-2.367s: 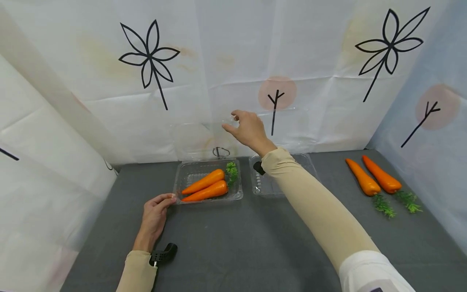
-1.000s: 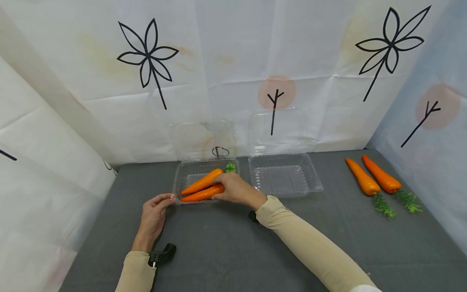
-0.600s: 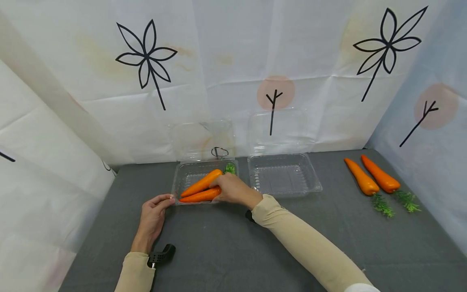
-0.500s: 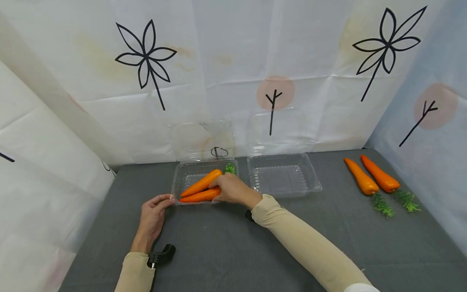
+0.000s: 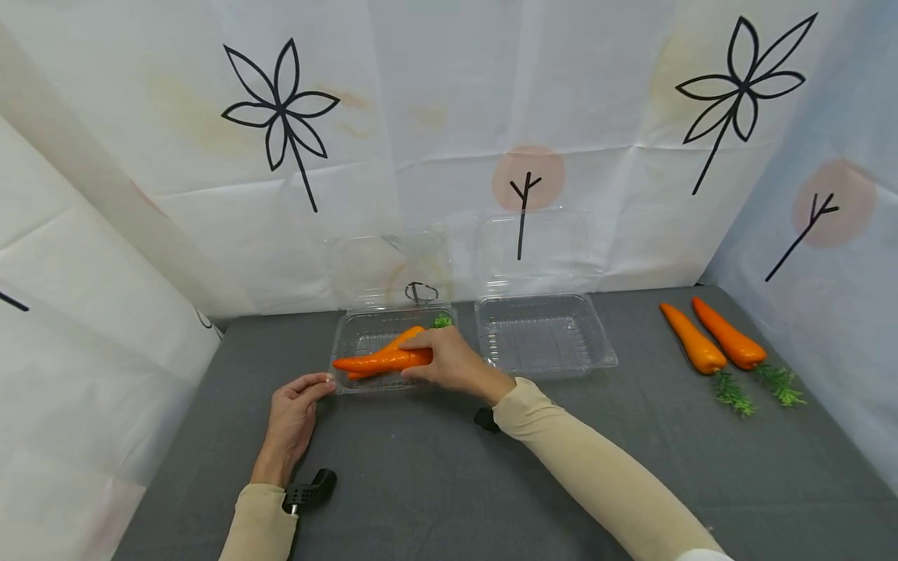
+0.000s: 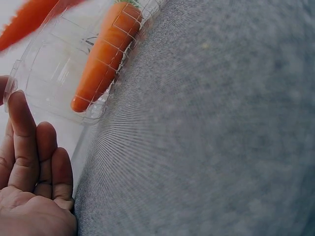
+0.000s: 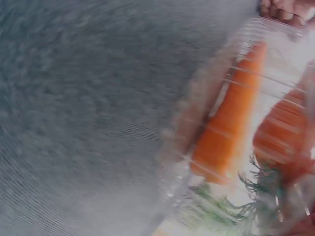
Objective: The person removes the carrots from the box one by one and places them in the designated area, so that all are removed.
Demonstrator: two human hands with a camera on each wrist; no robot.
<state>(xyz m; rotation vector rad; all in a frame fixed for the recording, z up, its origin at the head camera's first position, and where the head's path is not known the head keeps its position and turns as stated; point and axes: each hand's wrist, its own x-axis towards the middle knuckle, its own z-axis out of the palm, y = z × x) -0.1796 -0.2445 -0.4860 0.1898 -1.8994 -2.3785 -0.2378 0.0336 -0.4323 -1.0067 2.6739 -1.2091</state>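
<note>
My right hand (image 5: 449, 358) grips an orange carrot (image 5: 372, 362) by its thick end, lifted a little above the left clear plastic clamshell box (image 5: 340, 343). Under it a second carrot (image 5: 408, 335) lies in that box, its green top (image 5: 442, 320) partly hidden by the hand. My left hand (image 5: 295, 421) pinches the box's front left corner between thumb and fingers. In the left wrist view the lying carrot (image 6: 106, 56) shows through the box wall, while the raised carrot (image 6: 29, 22) is blurred. The right wrist view is blurred too, with the lying carrot (image 7: 226, 123) behind plastic.
Another clamshell box (image 5: 547, 331) stands open on the right with nothing in it, its lid (image 5: 536, 249) upright against the white cloth backdrop. Two more carrots (image 5: 691, 339) with green tops lie at the far right of the grey tablecloth (image 5: 421, 483).
My right hand came down from beside the lid, took hold of the front carrot and has raised it slightly, to the left and over the other one. The left hand stays at the corner.
</note>
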